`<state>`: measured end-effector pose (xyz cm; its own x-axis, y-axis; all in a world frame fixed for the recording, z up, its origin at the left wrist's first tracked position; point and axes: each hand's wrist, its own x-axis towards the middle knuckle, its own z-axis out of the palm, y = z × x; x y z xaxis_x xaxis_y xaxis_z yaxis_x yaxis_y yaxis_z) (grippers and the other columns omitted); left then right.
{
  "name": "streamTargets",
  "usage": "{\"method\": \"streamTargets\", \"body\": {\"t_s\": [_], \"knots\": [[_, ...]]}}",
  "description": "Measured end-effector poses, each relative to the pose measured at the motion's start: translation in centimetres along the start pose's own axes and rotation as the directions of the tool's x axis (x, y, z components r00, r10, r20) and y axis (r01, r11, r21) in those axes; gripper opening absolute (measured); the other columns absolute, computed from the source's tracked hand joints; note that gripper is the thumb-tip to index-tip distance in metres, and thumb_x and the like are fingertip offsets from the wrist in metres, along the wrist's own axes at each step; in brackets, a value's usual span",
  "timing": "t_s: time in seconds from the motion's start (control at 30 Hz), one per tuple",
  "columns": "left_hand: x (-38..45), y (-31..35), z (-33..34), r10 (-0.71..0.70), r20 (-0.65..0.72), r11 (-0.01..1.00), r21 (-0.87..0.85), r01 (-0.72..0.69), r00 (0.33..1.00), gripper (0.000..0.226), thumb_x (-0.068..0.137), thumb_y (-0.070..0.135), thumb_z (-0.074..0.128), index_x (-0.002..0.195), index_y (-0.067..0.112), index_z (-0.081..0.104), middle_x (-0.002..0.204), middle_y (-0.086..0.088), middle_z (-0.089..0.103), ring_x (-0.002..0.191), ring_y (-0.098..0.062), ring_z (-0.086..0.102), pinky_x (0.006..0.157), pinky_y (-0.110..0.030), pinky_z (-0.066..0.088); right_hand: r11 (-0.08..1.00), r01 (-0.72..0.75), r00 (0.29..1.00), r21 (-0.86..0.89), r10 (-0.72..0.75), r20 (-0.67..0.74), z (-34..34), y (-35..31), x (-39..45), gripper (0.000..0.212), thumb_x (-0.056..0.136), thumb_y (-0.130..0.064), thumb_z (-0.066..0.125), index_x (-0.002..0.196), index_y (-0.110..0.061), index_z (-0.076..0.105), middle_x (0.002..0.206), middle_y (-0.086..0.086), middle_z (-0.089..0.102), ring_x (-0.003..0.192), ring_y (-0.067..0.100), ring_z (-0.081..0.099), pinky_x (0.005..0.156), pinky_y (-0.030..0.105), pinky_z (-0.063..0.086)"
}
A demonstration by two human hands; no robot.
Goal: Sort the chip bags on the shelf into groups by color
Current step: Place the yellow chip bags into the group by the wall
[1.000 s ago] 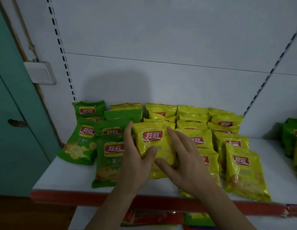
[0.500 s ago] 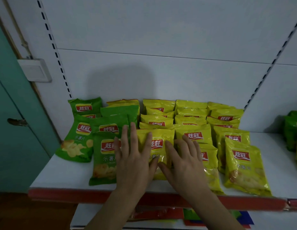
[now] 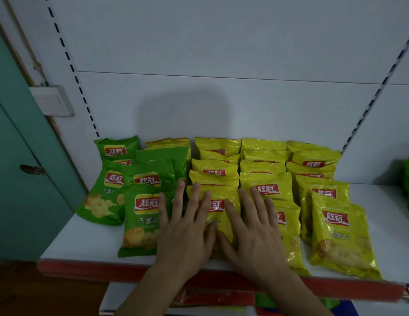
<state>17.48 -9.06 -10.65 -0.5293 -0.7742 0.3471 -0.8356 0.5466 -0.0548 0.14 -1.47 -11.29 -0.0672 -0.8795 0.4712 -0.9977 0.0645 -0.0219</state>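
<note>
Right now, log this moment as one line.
left hand: flat on yellow bag | right hand: flat on same bag | green bags: left of it | shelf: sorting underway

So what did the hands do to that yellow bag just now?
A second ago both hands gripped the front yellow bag by its sides. Now the left hand and right hand lie flat on top of it with straight fingers, pressing it down into its row. The green bags and the other yellow bags stayed put on the shelf.
</note>
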Motion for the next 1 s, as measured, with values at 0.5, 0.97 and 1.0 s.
{"method": "streamTargets", "body": {"t_s": [0.5,0.97,1.0], "knots": [[-1.9,0.3,0.2,-0.059,-0.189,0.981,-0.194,0.021,0.980,0.057,0.111,0.039,0.036,0.162,0.015,0.037,0.173,-0.006,0.022,0.162,-0.027,0.014,0.124,-0.065,0.020,0.980,0.071,0.980,0.187,-0.033,-0.198,-0.8,0.1,-0.7,0.048,0.103,-0.038,0.055,0.145,-0.016,0.063,0.163,0.016,0.045,0.160,0.036,0.025,0.125,0.065,0.026],[-4.7,-9.4,-0.1,-0.289,-0.247,0.917,-0.349,0.193,0.925,0.050,0.108,0.031,0.042,0.154,0.011,0.046,0.156,-0.013,0.047,0.146,-0.032,0.043,0.115,-0.058,0.040,0.976,0.200,0.980,0.083,-0.201,0.002,-0.1,-12.4,3.9,0.067,0.099,-0.056,0.048,0.156,-0.021,0.050,0.167,0.015,0.039,0.161,0.041,0.018,0.127,0.065,0.020],[-4.8,-10.1,0.1,-0.285,-0.228,0.913,-0.360,0.192,0.931,0.051,0.107,0.031,0.044,0.154,0.011,0.045,0.155,-0.013,0.047,0.144,-0.032,0.043,0.113,-0.057,0.043,0.977,0.207,0.977,0.047,-0.209,0.037,0.2,-13.0,4.2,0.071,0.095,-0.058,0.049,0.155,-0.020,0.051,0.167,0.016,0.040,0.161,0.042,0.020,0.127,0.065,0.019]]}}
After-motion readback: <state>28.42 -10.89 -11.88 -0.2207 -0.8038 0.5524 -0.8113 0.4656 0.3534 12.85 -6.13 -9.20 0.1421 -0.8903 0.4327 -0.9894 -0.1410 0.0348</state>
